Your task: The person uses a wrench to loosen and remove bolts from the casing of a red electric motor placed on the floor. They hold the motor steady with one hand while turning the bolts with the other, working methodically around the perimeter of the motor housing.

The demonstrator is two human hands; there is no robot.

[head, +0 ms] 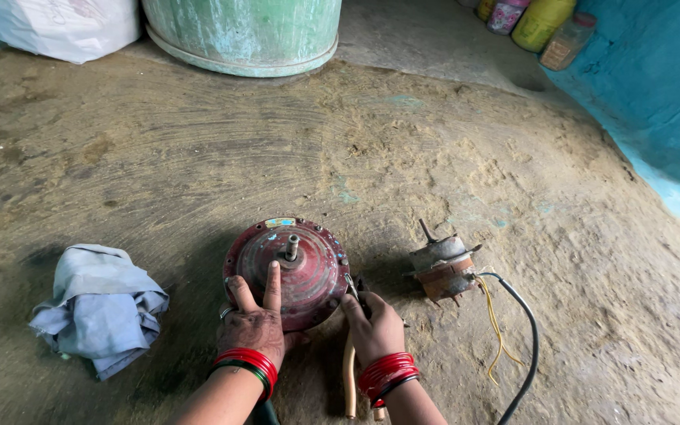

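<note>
two hands work near: the left hand (252,323) lies flat, fingers spread, on a red motor housing (286,271); the right hand (373,327) grips a screwdriver (349,378) at its right edge.

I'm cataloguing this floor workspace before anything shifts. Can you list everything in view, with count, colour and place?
round motor housing: 1, dark red, centre floor
small motor: 1, grey and rust, right of the housing, with black and yellow wires
cloth: 1, pale blue, crumpled at left
drum: 1, green, top centre
sack: 1, white, top left
containers: several, mixed colours, top right by the blue wall
tool: 1, tan handle, in right hand
left hand: resting on housing
right hand: at housing rim
</note>
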